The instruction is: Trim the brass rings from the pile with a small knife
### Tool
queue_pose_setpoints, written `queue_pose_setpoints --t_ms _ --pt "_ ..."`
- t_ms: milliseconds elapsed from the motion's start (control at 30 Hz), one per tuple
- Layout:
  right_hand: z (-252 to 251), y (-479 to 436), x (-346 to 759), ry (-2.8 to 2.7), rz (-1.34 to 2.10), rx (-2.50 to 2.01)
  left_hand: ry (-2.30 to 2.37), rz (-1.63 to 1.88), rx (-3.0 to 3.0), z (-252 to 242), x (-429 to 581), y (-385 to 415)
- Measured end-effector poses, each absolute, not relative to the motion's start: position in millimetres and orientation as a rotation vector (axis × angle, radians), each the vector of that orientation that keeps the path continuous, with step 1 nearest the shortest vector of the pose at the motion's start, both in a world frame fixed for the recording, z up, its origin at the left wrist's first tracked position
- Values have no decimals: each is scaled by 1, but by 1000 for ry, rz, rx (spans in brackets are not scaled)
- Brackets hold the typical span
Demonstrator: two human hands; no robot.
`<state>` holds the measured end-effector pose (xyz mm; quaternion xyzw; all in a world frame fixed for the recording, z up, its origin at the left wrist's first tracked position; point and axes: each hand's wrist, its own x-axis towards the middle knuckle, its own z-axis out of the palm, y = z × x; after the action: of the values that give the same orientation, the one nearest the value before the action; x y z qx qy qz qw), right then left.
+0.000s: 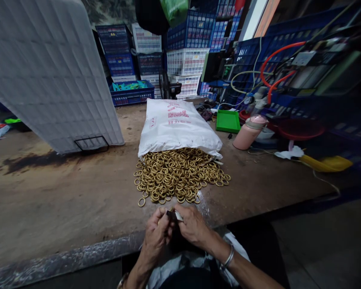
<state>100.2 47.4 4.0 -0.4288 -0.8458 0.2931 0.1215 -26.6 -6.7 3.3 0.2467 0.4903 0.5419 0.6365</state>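
A white sack (pixel 176 126) lies on the workbench (pixel 63 200) with several brass rings (pixel 179 174) spilled from its mouth. Just in front of the pile, at the bench's near edge, my left hand (pixel 157 233) and my right hand (pixel 192 225) meet. Both are pinched round a small dark part (pixel 171 214) held between them; a light bit shows at my right fingertips. A bangle sits on my right wrist. A pale bag (pixel 180 261) lies in my lap under the hands.
A grey ribbed panel (pixel 48 68) leans over the bench's left. At right stand a green tray (pixel 228 121), a pink flask (pixel 249 132), a red bowl (pixel 301 130) and a yellow scoop (pixel 327 163). Blue and white crates (pixel 186 48) are stacked behind.
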Motion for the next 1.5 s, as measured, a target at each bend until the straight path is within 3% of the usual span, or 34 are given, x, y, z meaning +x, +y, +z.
queue_pose_setpoints --t_ms 367,567,1167,1300,1500 --pt "11 48 99 -2663 642 -1416 1232 1223 678 6 -26 -12" --pt "-5 72 111 -2452 449 -1665 1085 1138 588 19 -24 -24" --pt "4 103 95 -2366 252 -1655 823 1265 311 1 -37 -12" --pt "6 102 100 -2342 363 -1604 773 1289 252 0 -39 -10" --pt "13 92 107 -2123 844 -1332 805 1290 227 4 -39 1"
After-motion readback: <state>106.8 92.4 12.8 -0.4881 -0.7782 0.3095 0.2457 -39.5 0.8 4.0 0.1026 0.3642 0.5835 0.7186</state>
